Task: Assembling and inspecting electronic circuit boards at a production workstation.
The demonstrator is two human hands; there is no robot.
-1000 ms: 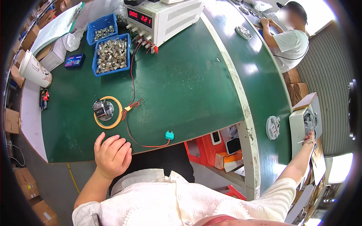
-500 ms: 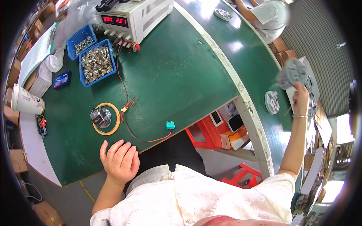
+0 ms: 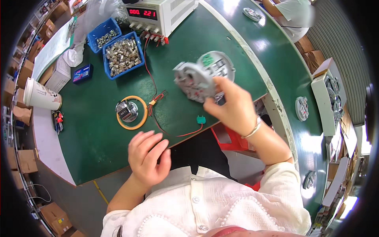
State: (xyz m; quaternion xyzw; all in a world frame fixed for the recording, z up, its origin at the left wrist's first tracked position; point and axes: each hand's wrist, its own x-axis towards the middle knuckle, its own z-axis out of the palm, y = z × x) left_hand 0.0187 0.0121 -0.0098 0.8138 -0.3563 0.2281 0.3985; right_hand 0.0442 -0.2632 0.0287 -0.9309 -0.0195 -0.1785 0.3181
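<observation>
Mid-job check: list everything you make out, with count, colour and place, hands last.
Round units: 2, grey, overlapping at the right hand
Loose units: 3, grey, right bench
Open box: 1, white, right edge, more units inside
Plug: 1, teal, front table edge
Ring: 1, yellow, left of plug
Counter: 1, black and chrome, at the ring
Bins: 2, blue, upper left
Metal parts: uncountable, silver, in bins
Power supply: 1, white, table back
Cup: 1, white, left
Small box: 1, dark blue, left of bins
Co-worker: 1, white shirt, upper right
Left hand: 1, empty, front edge
Right hand: 1, gripping at least one unit
</observation>
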